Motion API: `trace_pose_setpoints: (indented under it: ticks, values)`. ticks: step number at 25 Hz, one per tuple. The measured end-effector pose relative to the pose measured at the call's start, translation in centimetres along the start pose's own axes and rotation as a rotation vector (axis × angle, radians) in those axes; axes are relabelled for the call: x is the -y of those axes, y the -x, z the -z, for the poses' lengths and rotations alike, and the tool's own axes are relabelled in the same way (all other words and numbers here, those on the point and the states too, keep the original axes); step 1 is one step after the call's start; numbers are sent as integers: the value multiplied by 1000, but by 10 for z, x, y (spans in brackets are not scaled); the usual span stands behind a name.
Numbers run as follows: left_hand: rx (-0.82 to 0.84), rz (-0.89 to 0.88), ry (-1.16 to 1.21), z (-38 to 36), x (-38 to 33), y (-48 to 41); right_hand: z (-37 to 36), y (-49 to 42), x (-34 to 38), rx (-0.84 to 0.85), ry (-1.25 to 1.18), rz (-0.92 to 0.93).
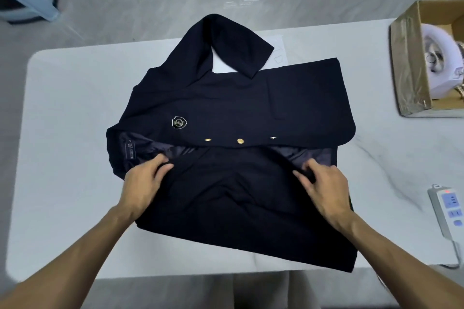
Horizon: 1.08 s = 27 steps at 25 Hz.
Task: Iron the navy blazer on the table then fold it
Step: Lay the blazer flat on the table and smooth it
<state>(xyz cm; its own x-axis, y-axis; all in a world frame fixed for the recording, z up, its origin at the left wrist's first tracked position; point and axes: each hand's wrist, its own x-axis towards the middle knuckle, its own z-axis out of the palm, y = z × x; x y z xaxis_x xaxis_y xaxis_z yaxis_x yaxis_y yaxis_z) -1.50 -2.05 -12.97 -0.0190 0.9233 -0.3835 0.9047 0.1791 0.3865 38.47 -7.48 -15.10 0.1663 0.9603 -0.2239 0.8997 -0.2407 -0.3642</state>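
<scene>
Across the middle of the white worktop (pixel 62 133) lies the navy blazer (pixel 238 98), spread flat with both hands on it. The left hand (pixel 144 183) comes in from the near left, fingers curled, pinching the upper edge of the near panel right beside the exposed lining (pixel 150 152) and its sewn label (pixel 132 150). The right hand (pixel 324 185) does the same at the right end of that panel, fingers bent and gripping the dark cloth at its edge. How much fabric sits under the thumb is hard to make out, dark on dark. Between the two hands the cloth wrinkles. Just beyond them, gold buttons (pixel 240 141) run in a row along the front edge, with a crest badge (pixel 179 123) up and to the left. One sleeve (pixel 226 42) loops at the far side, bent back so its cuff meets the blazer's body. Off to the right, a cardboard box (pixel 409 63) holds a white iron (pixel 442 57), apart from the blazer, and a power strip (pixel 449 208) lies at the near right edge.
</scene>
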Motion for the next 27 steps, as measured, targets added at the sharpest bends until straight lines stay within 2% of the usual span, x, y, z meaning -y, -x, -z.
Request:
trace_pose_setpoints:
  ticks: [2,4,7,10,11,14,16,18,20,22,23,25,27]
  values:
    - [-105,-19,17,18,19,35,22,3,-1,-111,-16,77]
    - [-120,-19,-20,23,31,43,31,-20,-4,-189,-27,85]
    - [-141,101,-30,8,25,7,10,-63,-9,-61,71,46]
    - [-74,265,-142,-8,23,-30,-9,-62,-39,-5,52,-256]
    - [-59,262,-209,-13,25,-33,-12,-46,-52,-9,-12,-393]
    - [-110,47,-370,-31,22,-21,-16,9,-76,96,-276,-752]
    - [-163,-174,-426,-47,8,-8,-19,21,-74,133,-414,-812]
    - [-60,-416,-517,-68,-7,5,-16,15,-73,-27,-470,-724]
    - [110,-518,-641,-91,-14,21,-9,10,-75,-144,-509,-606]
    - [137,-455,-606,-104,-22,33,-5,24,-78,-82,-459,-561]
    - [131,-432,-548,-106,-28,40,-7,37,-80,-38,-340,-498]
    - [106,-458,-475,-107,-42,53,-15,68,-82,53,-56,-136]
    - [79,-419,-468,-103,-52,63,-29,85,-76,237,178,211]
